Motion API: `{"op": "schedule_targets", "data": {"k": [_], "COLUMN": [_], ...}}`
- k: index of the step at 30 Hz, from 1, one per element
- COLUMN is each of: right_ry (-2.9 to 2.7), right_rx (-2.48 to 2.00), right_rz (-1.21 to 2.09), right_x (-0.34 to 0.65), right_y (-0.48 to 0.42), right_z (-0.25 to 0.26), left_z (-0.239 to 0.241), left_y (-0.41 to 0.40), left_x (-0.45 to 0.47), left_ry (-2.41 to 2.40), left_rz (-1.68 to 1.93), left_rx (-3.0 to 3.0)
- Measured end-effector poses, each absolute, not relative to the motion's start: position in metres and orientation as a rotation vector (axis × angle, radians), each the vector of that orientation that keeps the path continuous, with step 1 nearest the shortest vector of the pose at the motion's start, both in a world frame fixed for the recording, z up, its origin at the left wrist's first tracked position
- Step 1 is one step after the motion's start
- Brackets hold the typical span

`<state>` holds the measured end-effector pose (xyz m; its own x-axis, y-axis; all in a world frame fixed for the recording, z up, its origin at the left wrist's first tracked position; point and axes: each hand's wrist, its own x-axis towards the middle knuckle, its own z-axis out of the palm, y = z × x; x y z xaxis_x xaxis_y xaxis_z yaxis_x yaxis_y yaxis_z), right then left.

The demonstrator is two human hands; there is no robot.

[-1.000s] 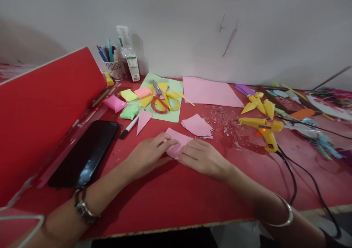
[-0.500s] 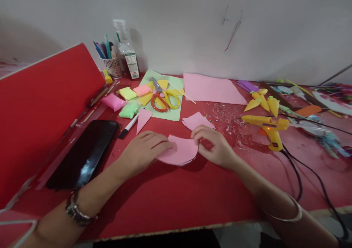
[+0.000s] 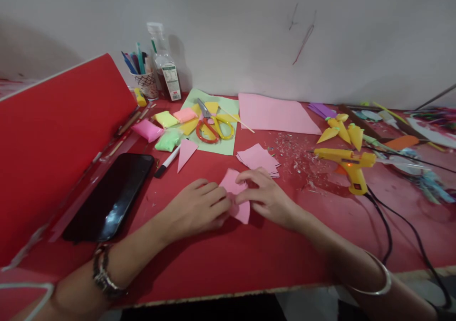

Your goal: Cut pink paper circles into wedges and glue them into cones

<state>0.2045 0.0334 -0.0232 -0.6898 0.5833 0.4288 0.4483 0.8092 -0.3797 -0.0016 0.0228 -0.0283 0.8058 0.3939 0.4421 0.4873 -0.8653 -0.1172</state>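
Note:
A small pink paper piece [image 3: 238, 198] lies folded on the red table [image 3: 228, 259], near its middle. My left hand [image 3: 194, 211] presses on the paper's left side with its fingers bunched on it. My right hand [image 3: 266, 197] pinches the paper's upper right part between thumb and fingers. A stack of pink paper pieces [image 3: 258, 159] lies just behind my hands. A single pink paper triangle [image 3: 185, 152] rests to the left of that stack.
A black phone [image 3: 111, 197] and a tilted red board [image 3: 53, 140] lie left. Scissors [image 3: 213, 127] rest on green paper, with clay packets [image 3: 167, 128], a marker [image 3: 167, 162], a pen cup [image 3: 144, 81] and a bottle [image 3: 166, 69] behind. A yellow glue gun [image 3: 347, 164] with black cords lies right, beside a pink sheet [image 3: 276, 114].
Half a second ago the pink paper lay opened out as a rounded shape; now it is folded smaller, with both hands closed together on it.

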Motion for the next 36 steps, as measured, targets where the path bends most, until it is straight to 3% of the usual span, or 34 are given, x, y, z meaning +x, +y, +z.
{"op": "schedule_targets", "data": {"k": [6, 10, 17, 26, 36], "right_ry": [-2.174, -2.162, -2.159, -2.789, -2.767], "right_rx": [-0.763, -0.751, -0.898, -0.711, -0.732], "right_rz": [1.086, 1.24, 0.618, 0.57, 0.277], "right_x": [0.213, 0.21, 0.209, 0.198, 0.202], "right_y": [0.041, 0.039, 0.037, 0.025, 0.032], "right_z": [-0.016, -0.016, -0.015, -0.011, -0.025], "left_z": [-0.026, -0.023, -0.022, -0.032, -0.029], "left_y": [0.026, 0.025, 0.022, 0.021, 0.031], "left_x": [-0.008, -0.01, -0.006, 0.002, -0.01], "left_ry": [-0.705, -0.589, -0.536, -0.642, -0.737], "left_rz": [-0.635, -0.656, -0.393, -0.462, -0.478], "left_rx": [-2.889, -2.844, -2.705, -2.782, -3.039]}}
